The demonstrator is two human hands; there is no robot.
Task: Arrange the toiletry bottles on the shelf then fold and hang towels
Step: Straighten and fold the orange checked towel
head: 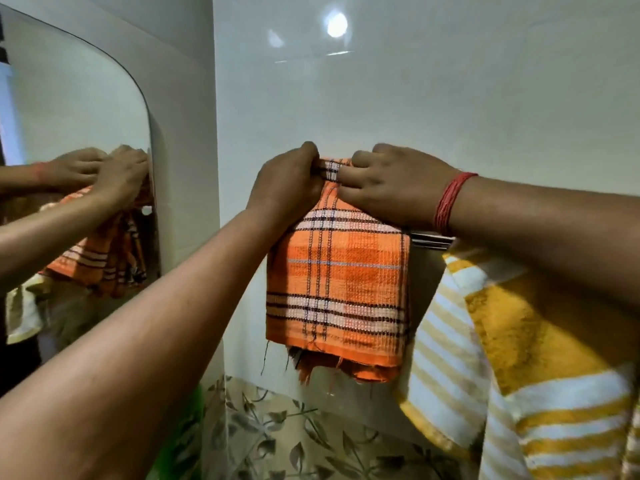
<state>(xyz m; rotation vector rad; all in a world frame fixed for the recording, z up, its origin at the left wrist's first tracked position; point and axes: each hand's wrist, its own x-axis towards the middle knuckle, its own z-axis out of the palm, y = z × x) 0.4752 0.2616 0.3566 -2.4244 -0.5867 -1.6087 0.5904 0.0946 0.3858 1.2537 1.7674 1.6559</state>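
Nearest the camera, both forearms reach up toward the orange plaid towel, which serves as the landmark here. Below the towel's frayed lower edge lies a band of leaf-patterned tile, with a blurred green shape to the lower left of it. Just to the right of the towel, and nearer the camera, hangs a yellow and white striped towel, partly covered by the right forearm. The orange plaid towel itself is folded and draped over a shiny metal towel bar, a short length of which shows at the towel's upper right corner. At the towel's top fold, the left hand grips the left side with fingers curled over the cloth, and the right hand pinches the right side, thumb lying across the plaid. A red thread band circles the right wrist. Behind the towel rises a glossy white wall bearing a bright reflected light. Far to the left of the towel, a mirror reflects the hands and the orange cloth.
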